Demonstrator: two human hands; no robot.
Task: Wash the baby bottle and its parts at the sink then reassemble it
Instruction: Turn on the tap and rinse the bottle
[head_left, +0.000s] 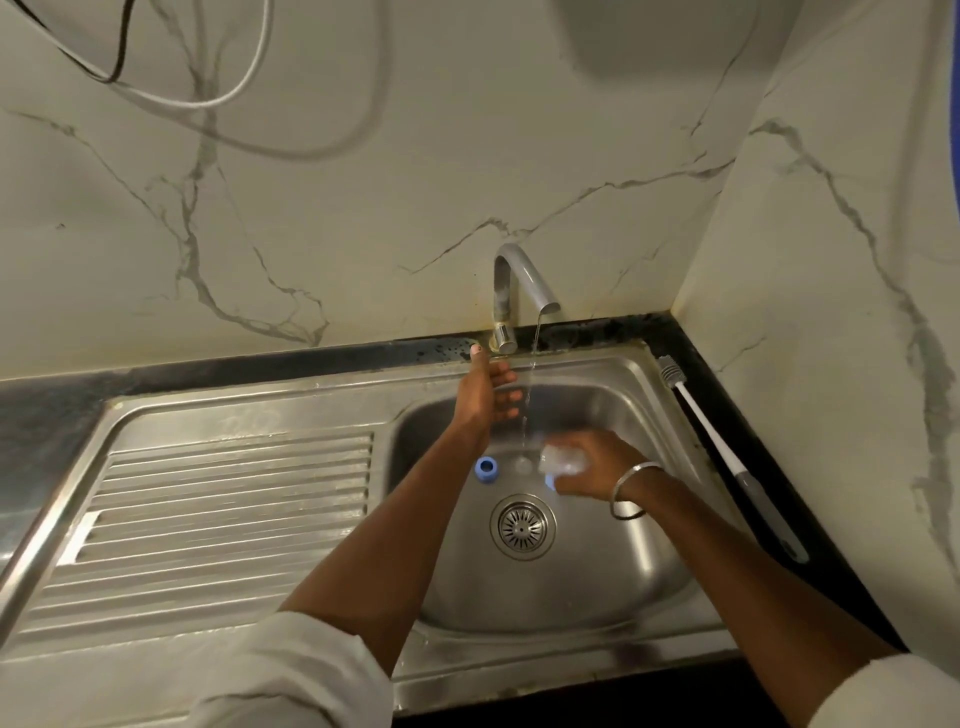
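Right hand (602, 465) grips the clear bottle (560, 460) beside the water stream (531, 382), likely for rinsing; left hand (485, 397), fingers relaxed, hovers by the tap (511, 275).

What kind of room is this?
Probably a kitchen: a steel sink with a ribbed drainboard, a tap running water, and a long bottle brush lying on the dark counter beside it.
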